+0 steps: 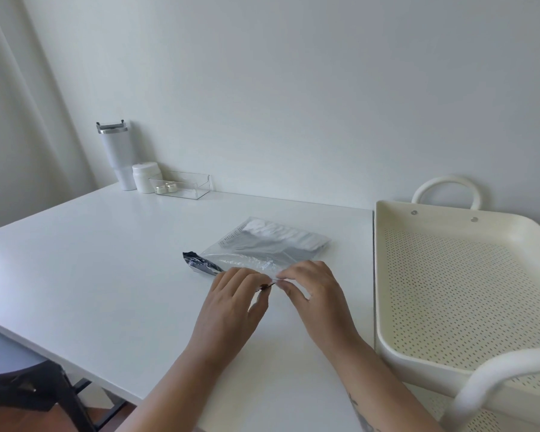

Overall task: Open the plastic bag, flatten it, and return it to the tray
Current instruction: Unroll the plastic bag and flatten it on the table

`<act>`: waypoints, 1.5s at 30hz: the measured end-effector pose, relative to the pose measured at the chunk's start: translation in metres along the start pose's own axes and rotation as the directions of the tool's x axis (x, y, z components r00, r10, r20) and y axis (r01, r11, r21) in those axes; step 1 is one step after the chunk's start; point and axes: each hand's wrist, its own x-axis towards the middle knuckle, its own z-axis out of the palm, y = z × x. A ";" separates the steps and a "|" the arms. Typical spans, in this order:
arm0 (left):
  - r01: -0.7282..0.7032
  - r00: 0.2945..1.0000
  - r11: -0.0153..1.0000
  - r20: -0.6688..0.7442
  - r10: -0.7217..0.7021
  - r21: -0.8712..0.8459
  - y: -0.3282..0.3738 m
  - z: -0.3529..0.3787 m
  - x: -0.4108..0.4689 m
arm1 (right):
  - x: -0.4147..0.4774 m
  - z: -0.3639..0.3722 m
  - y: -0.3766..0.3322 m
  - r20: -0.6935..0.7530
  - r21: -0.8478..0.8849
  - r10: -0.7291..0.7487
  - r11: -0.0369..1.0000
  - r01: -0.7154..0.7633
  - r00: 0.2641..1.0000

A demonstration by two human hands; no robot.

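Two of your hands, left hand (pixel 231 302) and right hand (pixel 314 291), pinch the bag (pixel 262 247) edge near the table's (pixel 91 260) right side.

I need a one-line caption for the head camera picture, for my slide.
Both hands, left hand and right hand, pinch the near edge of a plastic bag on the white table, beside an empty perforated tray.
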 end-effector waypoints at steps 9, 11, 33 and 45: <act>0.016 1.000 1.000 0.000 -0.016 0.009 -0.001 -0.001 0.002 | -0.001 -0.001 -0.003 0.035 0.003 -0.011 1.000 0.011 0.999; 0.010 1.000 1.000 0.001 -0.010 0.013 -0.001 -0.001 0.002 | -0.001 0.000 -0.003 0.049 0.000 -0.012 1.000 0.012 0.999; -0.022 1.000 0.998 0.019 0.021 0.054 -0.009 0.007 -0.001 | -0.001 0.002 0.000 0.068 0.073 0.035 0.997 -0.040 0.997; 0.018 0.999 0.994 0.042 -0.022 0.105 -0.010 0.005 0.000 | -0.003 0.004 -0.001 0.107 0.085 0.013 0.996 -0.022 0.994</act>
